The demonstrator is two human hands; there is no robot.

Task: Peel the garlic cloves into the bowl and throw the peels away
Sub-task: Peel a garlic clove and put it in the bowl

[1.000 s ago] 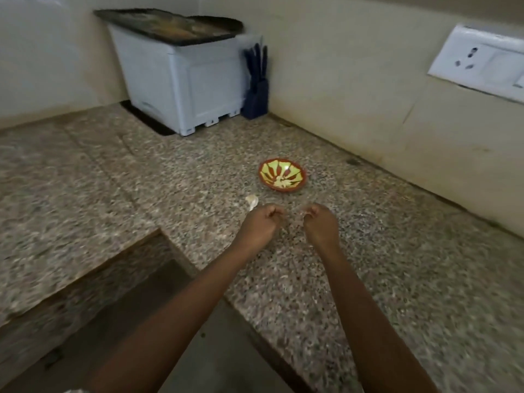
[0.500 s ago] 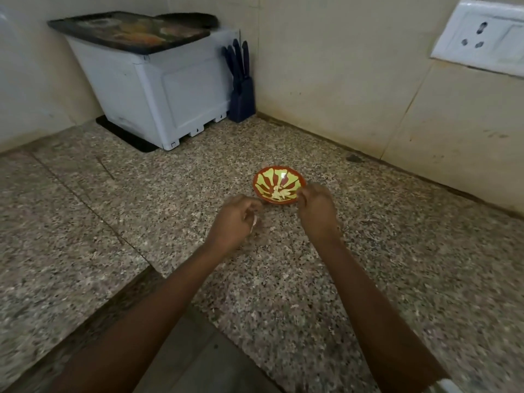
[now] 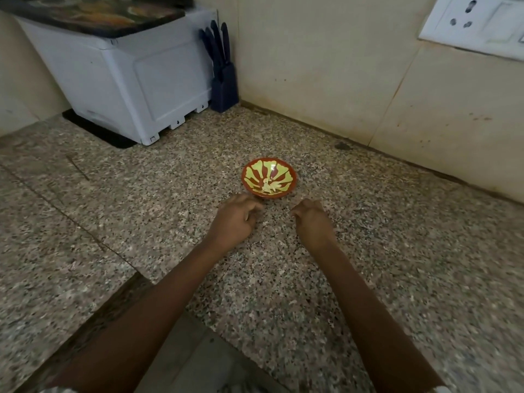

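Two bare hands are recorded on the near side of a small round red bowl with a yellow-green petal pattern (image 3: 268, 178), which is set on a speckled granite countertop (image 3: 397, 265). Behind the bowl and to its left, a white plastic storage box (image 3: 127, 80) topped by a dark patterned board (image 3: 93, 15) is noted, with a dark blue knife block (image 3: 224, 80) beside it at the wall. A white wall socket plate (image 3: 476, 21) is mounted above and right of the bowl. The left hand (image 3: 234, 219) is placed just short of the bowl's near rim, fingers loosely curled and slightly spread. The right hand (image 3: 312, 219) is held near the bowl's right front, fingers bunched together. Whether anything is pinched cannot be told. The bowl's inside is fully in view, and pale garlic cloves (image 3: 269, 187) are seen at its bottom.
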